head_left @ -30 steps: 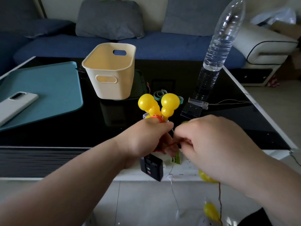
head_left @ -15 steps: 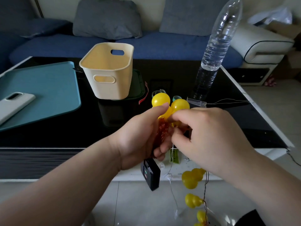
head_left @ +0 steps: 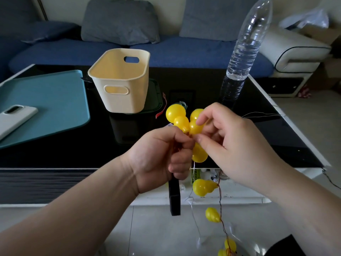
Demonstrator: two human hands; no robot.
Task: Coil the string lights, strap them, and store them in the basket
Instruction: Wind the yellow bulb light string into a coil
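Over the near edge of the bench (head_left: 77, 145), the left hand (head_left: 160, 156) is curled tightly round the gathered wire of the string lights (head_left: 175, 112), whose yellow gourd-shaped bulbs stick up above its fingers. The right hand (head_left: 238, 145) pinches one of those bulbs between thumb and forefinger. The rest of the string hangs down toward the floor, and a black battery box (head_left: 175, 198) dangles below the left hand. The cream basket (head_left: 125, 100) stands further back on the bench, beside a teal mat (head_left: 48, 100) carrying a phone (head_left: 16, 117); a water bottle (head_left: 245, 47) stands to the right.
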